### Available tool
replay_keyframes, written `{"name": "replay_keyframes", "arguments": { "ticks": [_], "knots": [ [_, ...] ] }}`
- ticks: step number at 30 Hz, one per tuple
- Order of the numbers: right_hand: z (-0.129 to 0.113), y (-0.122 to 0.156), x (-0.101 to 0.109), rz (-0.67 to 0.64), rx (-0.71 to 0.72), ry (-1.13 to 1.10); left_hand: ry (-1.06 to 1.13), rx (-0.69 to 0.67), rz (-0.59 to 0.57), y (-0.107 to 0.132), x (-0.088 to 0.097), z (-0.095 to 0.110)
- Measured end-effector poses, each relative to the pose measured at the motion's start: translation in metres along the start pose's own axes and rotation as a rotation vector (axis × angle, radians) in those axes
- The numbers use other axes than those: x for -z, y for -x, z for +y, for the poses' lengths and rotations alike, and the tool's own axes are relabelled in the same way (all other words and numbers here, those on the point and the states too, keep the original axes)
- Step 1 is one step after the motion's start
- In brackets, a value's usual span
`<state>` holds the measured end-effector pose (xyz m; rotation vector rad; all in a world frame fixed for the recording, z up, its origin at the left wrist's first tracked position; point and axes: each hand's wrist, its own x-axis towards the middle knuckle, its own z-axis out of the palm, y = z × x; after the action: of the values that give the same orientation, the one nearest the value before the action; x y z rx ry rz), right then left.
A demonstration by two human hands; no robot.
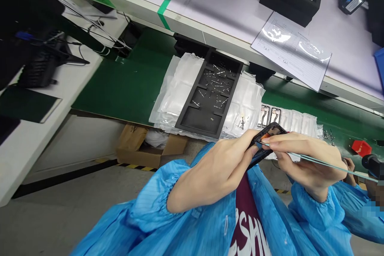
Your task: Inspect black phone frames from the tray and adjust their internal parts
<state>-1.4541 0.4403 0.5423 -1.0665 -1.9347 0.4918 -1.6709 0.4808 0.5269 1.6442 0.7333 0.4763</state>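
My left hand (pixel 216 168) is closed around the edge of a black phone housing (pixel 260 163), which is held tilted in front of my chest. Orange and blue patches show inside the housing. The fingers of my right hand (pixel 309 158) are pinched over its upper face. Between them runs a long, thin, pale-teal strip (pixel 324 163); its tip reaches the housing and its other end trails to the right. Whether it is a tool or a tape cannot be made out. Just beyond the hands, a clear blister tray (pixel 295 120) holds flat black-framed phone parts.
A black foam tray (pixel 198 122) with several small thin metal parts lies on the green bench (pixel 120 88) between stacked white plastic trays (pixel 183 84). A shelf above bears a black box (pixel 288 4) and a plastic-covered sheet (pixel 291 48). A co-worker's blue sleeve (pixel 351 204) is at right.
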Motion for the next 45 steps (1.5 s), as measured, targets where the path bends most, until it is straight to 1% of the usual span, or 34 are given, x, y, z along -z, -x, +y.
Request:
{"name": "replay_keyframes", "arguments": {
  "ticks": [5, 9, 13, 16, 20, 24, 25, 26, 30, 32, 34, 36, 41, 45],
  "knots": [
    [-0.002, -0.004, 0.001, 0.023, -0.015, -0.047, 0.039, -0.011, -0.015, -0.001, 0.001, 0.0],
    [-0.005, -0.002, 0.002, 0.005, -0.013, -0.062, 0.082, 0.004, -0.023, -0.001, 0.002, 0.001],
    [-0.011, 0.003, 0.002, 0.004, -0.134, 0.064, 0.08, 0.023, -0.007, -0.002, 0.001, -0.001],
    [-0.016, 0.004, 0.001, -0.048, -0.172, 0.154, 0.084, 0.022, -0.016, -0.003, 0.001, -0.002],
    [-0.015, 0.001, 0.006, -0.077, -0.115, 0.206, 0.106, 0.009, -0.032, -0.003, 0.002, -0.002],
    [-0.005, 0.0, 0.016, -0.224, 0.013, 0.24, 0.106, 0.007, -0.024, -0.002, 0.001, -0.001],
    [-0.003, 0.001, 0.017, -0.234, 0.043, 0.256, 0.105, 0.006, -0.025, -0.003, 0.001, -0.002],
    [-0.002, 0.001, 0.017, -0.213, 0.065, 0.274, 0.104, 0.005, -0.028, -0.003, 0.001, -0.002],
    [-0.007, 0.001, 0.008, -0.05, 0.086, 0.296, 0.094, 0.006, -0.046, -0.003, 0.003, -0.002],
    [-0.011, 0.0, 0.003, -0.01, 0.108, 0.287, 0.088, 0.005, -0.048, -0.003, 0.003, -0.001],
    [-0.014, -0.002, 0.0, -0.004, 0.121, 0.267, 0.081, -0.002, -0.046, -0.003, 0.003, -0.001],
    [-0.014, -0.003, -0.001, -0.029, 0.12, 0.238, 0.069, -0.007, -0.039, -0.003, 0.003, -0.001],
    [-0.007, -0.003, -0.003, 0.03, 0.137, 0.21, 0.016, 0.016, -0.042, -0.003, 0.002, -0.001],
    [-0.012, -0.002, 0.001, -0.059, 0.079, 0.174, 0.039, 0.002, -0.056, -0.003, 0.003, -0.002]
  ]
}}
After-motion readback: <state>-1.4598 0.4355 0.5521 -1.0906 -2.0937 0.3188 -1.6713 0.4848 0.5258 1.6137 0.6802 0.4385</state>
